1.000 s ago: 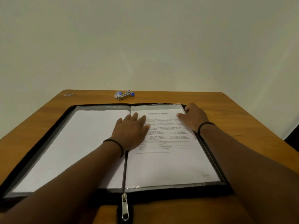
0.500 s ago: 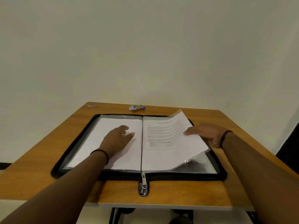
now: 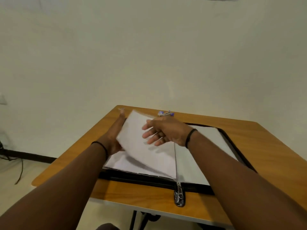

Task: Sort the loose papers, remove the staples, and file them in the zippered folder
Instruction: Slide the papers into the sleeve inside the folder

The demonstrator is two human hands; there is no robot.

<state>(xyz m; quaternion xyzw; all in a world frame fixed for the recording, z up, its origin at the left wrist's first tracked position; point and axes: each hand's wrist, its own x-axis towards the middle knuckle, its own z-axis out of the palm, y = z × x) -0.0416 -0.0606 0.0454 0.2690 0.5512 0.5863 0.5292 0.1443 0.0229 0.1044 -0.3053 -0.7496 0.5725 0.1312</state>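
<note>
The folder (image 3: 229, 140) is lying open on the table (image 3: 146, 196), black zip border all round, its zip pull (image 3: 179, 188) hanging over the near edge at the spine. A white sheet (image 3: 132, 140) is standing tilted above the folder's left half, its far corner lifted toward the wall and its near edge sloping down to the spine. The right hand (image 3: 164, 131) is lying across the upper face of that sheet, just left of the spine, with fingers (image 3: 149, 135) spread and nearly straight, pressing on the paper rather than curling round it; a dark band is sitting on its wrist. The left hand (image 3: 114, 138) is reaching along the sheet's left edge, mostly hidden behind the paper; the palm seems to be under or beside the lifted sheet, and one finger is pointing past the folder's far left corner, but whether the other fingers are gripping the edge I cannot tell. More white pages (image 3: 119, 161) are lying flat beneath the raised sheet on the left half, and the right half (image 3: 207, 146) is showing a flat white page too. A small blue and silver tool (image 3: 165, 113), blurred, is sitting on the table beyond the folder, just behind the right hand.
</note>
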